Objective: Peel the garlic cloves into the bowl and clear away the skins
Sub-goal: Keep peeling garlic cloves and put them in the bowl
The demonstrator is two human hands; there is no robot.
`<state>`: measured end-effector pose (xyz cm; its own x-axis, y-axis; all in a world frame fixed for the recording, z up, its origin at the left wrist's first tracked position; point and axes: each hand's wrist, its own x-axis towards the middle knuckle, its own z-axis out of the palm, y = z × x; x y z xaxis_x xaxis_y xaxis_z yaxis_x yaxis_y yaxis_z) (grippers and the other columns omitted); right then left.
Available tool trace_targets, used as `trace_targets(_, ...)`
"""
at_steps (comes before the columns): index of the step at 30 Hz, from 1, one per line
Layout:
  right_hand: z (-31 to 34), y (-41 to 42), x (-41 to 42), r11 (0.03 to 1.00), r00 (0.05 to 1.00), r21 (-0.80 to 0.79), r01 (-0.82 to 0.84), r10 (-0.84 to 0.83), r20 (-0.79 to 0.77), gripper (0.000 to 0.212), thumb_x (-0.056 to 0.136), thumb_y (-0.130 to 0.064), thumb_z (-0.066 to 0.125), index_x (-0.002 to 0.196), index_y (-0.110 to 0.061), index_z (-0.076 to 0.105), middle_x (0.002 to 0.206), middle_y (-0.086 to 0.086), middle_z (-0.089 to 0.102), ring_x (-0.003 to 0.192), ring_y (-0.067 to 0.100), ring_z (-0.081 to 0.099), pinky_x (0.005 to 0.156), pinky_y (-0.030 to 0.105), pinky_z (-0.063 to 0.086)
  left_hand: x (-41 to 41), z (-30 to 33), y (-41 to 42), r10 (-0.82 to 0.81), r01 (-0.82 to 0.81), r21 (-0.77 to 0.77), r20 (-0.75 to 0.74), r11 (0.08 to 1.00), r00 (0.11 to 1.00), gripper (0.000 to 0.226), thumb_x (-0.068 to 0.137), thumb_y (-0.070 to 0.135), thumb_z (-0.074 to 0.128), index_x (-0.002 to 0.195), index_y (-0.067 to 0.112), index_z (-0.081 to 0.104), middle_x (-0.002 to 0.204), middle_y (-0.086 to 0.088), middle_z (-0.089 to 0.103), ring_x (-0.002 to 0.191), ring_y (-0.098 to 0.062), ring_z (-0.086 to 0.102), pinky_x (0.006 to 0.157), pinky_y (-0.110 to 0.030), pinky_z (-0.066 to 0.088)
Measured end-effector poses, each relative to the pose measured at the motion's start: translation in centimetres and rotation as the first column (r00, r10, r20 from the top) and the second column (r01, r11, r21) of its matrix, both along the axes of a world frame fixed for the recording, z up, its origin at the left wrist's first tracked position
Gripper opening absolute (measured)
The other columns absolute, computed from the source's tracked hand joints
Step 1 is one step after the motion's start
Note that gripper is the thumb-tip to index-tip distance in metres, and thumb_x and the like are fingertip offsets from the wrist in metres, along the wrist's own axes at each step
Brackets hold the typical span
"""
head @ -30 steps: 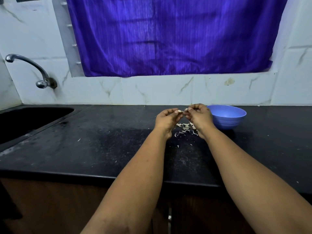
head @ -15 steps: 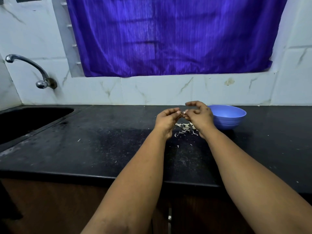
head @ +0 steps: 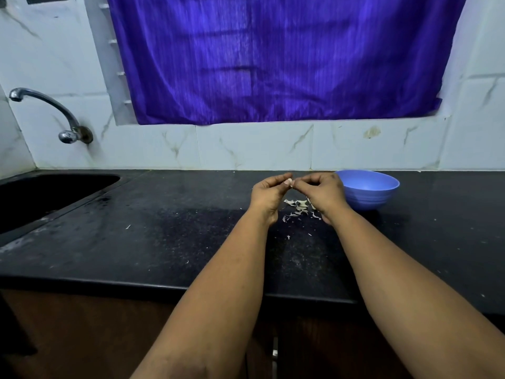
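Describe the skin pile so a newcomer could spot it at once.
Start at the black countertop below the purple curtain, then go to the blue bowl on its right side. Just left of the bowl, under the two raised hands, lies the skin pile: pale papery flakes, the only light cluster there.

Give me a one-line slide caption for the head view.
Both hands, left hand and right hand, pinch a garlic clove above skins on the black counter, beside a blue bowl.

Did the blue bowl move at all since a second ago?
No. The blue bowl sits in the same spot on the counter, below the tile stain.
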<state>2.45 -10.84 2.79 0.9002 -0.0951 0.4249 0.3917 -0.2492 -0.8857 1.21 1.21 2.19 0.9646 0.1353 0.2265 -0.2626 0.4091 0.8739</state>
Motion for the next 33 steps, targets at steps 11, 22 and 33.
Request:
trace_targets(11, 0.3, -0.6, -0.8, 0.968, 0.986, -0.227, 0.109, -0.077, 0.147, 0.012, 0.078, -0.022, 0.076, 0.082, -0.010, 0.077, 0.077, 0.003, 0.073, 0.058, 0.003, 0.059, 0.069, 0.026, 0.053, 0.0, -0.2, -0.3, 0.031, -0.030, 0.099, -0.011, 0.995, 0.999, 0.015, 0.084, -0.008, 0.064, 0.098, -0.005, 0.067, 0.075, -0.002, 0.070, 0.079, -0.012, 0.065, 0.080, -0.016, 0.053)
trace_targets(22, 0.5, -0.4, -1.0, 0.929, 0.976, -0.348, 0.127, -0.054, 0.212, 0.016, 0.080, -0.022, 0.075, 0.082, -0.006, 0.077, 0.078, 0.006, 0.074, 0.072, 0.012, 0.065, 0.073, 0.025, 0.053, -0.3, -0.1, -0.3, 0.044, -0.041, 0.127, -0.026, 0.991, 0.999, 0.023, 0.084, -0.009, 0.063, 0.108, -0.012, 0.063, 0.082, -0.010, 0.067, 0.078, -0.014, 0.065, 0.074, -0.014, 0.055)
trace_targets(33, 0.5, -0.5, -0.8, 0.933, 0.985, -0.337, 0.126, -0.078, 0.151, 0.015, 0.079, -0.023, 0.075, 0.080, -0.008, 0.076, 0.074, 0.004, 0.071, 0.067, 0.013, 0.063, 0.068, 0.025, 0.052, -0.4, -0.3, -0.4, 0.055, -0.054, 0.186, 0.003, 0.981, 0.999, 0.023, 0.084, -0.009, 0.063, 0.108, -0.011, 0.063, 0.084, -0.008, 0.067, 0.080, -0.013, 0.064, 0.074, -0.013, 0.054)
